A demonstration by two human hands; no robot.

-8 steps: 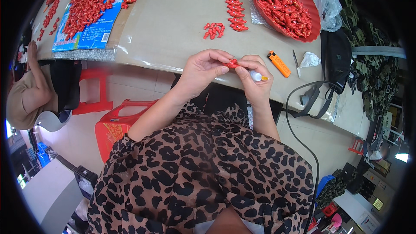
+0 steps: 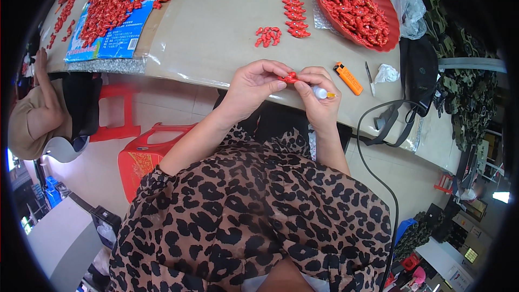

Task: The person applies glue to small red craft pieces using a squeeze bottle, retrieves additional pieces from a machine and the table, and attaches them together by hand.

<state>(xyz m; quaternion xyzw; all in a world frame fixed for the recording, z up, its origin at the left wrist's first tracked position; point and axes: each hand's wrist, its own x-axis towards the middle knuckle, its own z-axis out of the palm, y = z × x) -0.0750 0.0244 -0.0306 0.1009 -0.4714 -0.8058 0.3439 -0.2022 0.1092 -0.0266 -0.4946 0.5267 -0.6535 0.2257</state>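
Note:
Between the fingertips of both hands is a small glossy red figure [image 2: 290,78], held just over the table's near edge. My left hand [image 2: 250,87] pinches its left end with thumb and forefinger. My right hand [image 2: 322,107] pinches the right end, and also keeps a small white bottle [image 2: 319,92] with a yellow tip tucked in its fingers. Beyond the hands lie a cluster of small red pieces [image 2: 268,36] and a column of larger red figures [image 2: 294,15]. The figure's exact shape is partly hidden by my fingers.
A red scalloped bowl [image 2: 394,28] heaped with red pieces stands at the far right. Nearer are an orange lighter [image 2: 348,79], a thin blade-like tool [image 2: 370,78], crumpled tissue [image 2: 386,73] and a black bag [image 2: 420,70]. At left, red pieces cover a blue sheet [image 2: 116,48]; another person [image 2: 40,116] sits there.
The red figure has turned slightly between my fingertips. Both hands keep nearly the same place and grip.

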